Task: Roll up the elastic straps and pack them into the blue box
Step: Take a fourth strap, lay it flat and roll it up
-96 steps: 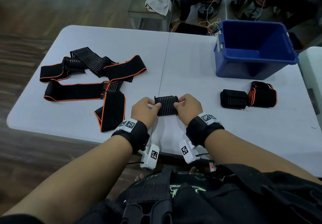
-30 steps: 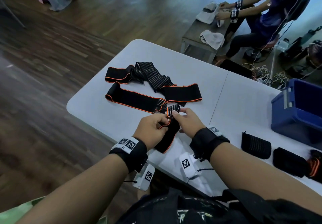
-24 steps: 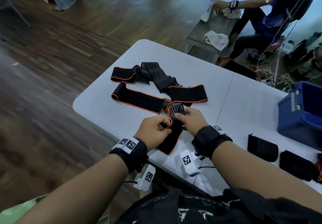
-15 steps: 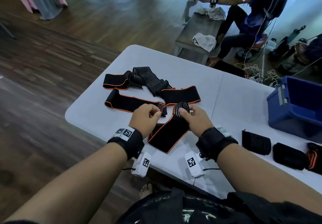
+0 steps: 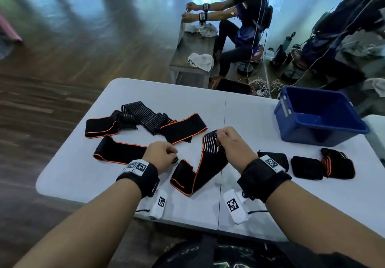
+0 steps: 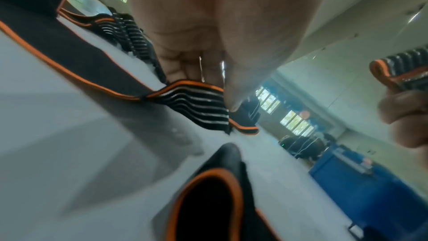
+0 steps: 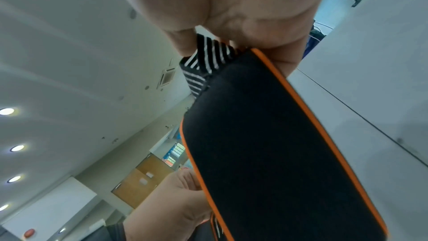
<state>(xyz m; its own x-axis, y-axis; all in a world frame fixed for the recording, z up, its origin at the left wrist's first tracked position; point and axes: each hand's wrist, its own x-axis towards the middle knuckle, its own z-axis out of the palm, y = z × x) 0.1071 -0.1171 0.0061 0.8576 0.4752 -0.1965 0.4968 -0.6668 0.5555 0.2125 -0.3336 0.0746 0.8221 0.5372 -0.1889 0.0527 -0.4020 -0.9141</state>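
My right hand [image 5: 218, 137] pinches the striped end of a black, orange-edged elastic strap [image 5: 200, 174] and holds it up; the rest droops in a fold onto the white table [image 5: 239, 117]. The right wrist view shows that strap [image 7: 266, 144] hanging from the fingers. My left hand [image 5: 174, 156] is curled on the striped end of a second strap [image 5: 118, 153], which lies flat to the left; the left wrist view shows the striped end [image 6: 192, 98] under the fingers. The blue box [image 5: 318, 119] stands open at the back right.
Three rolled straps [image 5: 277, 159] [image 5: 306, 169] [image 5: 337, 165] lie in front of the box. More unrolled straps [image 5: 145, 119] are tangled at the back left. Beyond the table another person [image 5: 245, 17] sits at a low bench [image 5: 193, 55].
The two straps that my hands held together have come apart. My right hand lifted its striped end up and to the right; my left hand stayed low on the other strap.
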